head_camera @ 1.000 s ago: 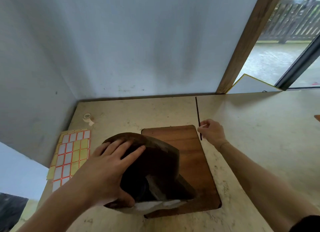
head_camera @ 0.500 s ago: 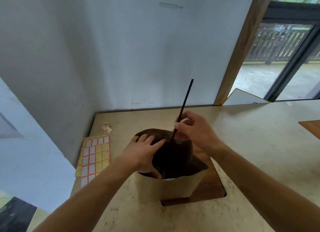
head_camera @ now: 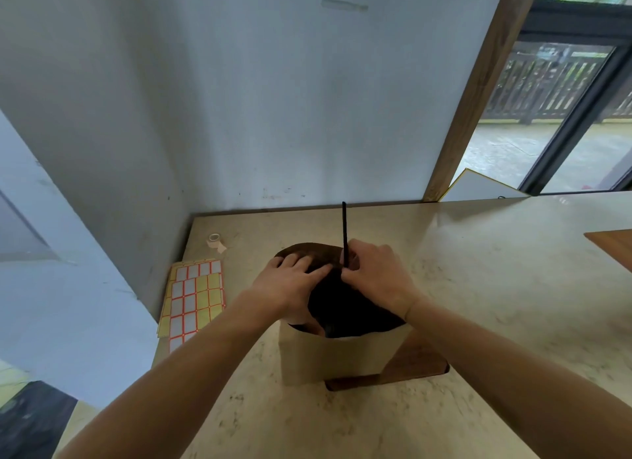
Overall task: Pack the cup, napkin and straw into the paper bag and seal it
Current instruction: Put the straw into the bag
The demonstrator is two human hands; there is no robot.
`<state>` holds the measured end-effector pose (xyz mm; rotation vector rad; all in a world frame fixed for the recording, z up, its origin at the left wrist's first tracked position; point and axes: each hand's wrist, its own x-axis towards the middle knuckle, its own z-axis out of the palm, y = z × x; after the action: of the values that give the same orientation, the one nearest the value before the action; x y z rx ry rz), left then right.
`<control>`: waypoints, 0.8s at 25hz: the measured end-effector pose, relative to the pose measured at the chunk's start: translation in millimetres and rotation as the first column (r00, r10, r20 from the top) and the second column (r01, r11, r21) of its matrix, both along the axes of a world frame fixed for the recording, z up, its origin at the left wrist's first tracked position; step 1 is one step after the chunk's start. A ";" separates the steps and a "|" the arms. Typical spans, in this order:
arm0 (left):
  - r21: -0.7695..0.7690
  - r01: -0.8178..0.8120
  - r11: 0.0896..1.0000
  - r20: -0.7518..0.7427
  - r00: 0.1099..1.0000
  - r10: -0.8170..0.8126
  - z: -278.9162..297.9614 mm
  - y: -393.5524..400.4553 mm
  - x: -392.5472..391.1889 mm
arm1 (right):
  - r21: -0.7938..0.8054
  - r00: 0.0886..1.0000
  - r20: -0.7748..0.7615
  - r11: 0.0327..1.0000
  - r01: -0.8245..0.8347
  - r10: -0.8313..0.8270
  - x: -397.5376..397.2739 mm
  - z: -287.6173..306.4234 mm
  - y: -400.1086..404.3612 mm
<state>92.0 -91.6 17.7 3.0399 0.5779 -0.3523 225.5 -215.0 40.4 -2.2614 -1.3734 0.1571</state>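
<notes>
A brown paper bag [head_camera: 333, 359] stands upright with its mouth open on a dark wooden board [head_camera: 415, 366]. My left hand [head_camera: 290, 282] grips the bag's left rim and holds the mouth open. My right hand [head_camera: 379, 275] pinches a thin black straw [head_camera: 344, 229] that stands nearly upright, its lower end inside the bag's mouth and its top sticking out above my fingers. The bag's inside is dark; cup and napkin are hidden from me.
Sheets of red-bordered white and yellow stickers [head_camera: 195, 296] lie to the left of the bag. A small tape roll [head_camera: 214, 241] sits near the back left corner. A grey wall rises behind the beige counter [head_camera: 496, 287]. Another wooden board [head_camera: 614, 251] shows at the right edge.
My right hand picked the straw off the counter, carried it to the bag and lowered it into the mouth. The bag went from tilted towards me to upright under my left hand.
</notes>
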 end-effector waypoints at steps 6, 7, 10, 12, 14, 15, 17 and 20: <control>-0.005 0.016 1.000 0.014 1.000 -0.016 -4.9 4.9 1.9 | -0.222 0.997 0.031 0.973 -0.063 0.072 -4.4 -14.3 8.8; -0.002 0.017 1.000 0.013 1.000 -0.017 -5.4 5.0 1.8 | -0.260 0.996 0.055 0.964 -0.053 0.070 -3.3 -15.5 11.2; 0.009 0.022 1.000 0.027 0.999 -0.023 -6.8 5.6 3.5 | -0.337 0.988 0.116 0.939 -0.061 0.105 -1.8 -18.1 21.5; 0.015 0.032 0.999 0.031 0.999 -0.033 -6.7 5.7 4.0 | -0.378 0.984 0.086 0.919 -0.116 0.159 -3.5 -16.1 29.5; 0.015 0.037 0.999 0.031 0.999 -0.037 -7.8 6.4 2.7 | -0.404 0.978 0.058 0.900 -0.161 0.201 -1.6 -15.0 34.8; 0.016 0.035 0.999 0.033 0.999 -0.036 -8.5 6.6 0.9 | -0.411 0.976 0.066 0.897 -0.162 0.207 0.4 -15.5 35.8; 0.017 0.036 0.999 0.041 0.998 -0.037 -9.9 6.8 -3.2 | -0.444 0.978 0.087 0.886 -0.133 0.190 5.9 -17.5 35.6; 0.015 0.039 0.999 0.054 0.998 -0.040 -13.3 4.2 -8.5 | -0.531 0.986 0.028 0.838 -0.126 0.165 10.7 -24.1 35.1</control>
<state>83.5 -87.4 4.4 3.0666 0.5204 -0.2675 236.2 -179.9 16.3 -2.6146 -1.7065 0.5756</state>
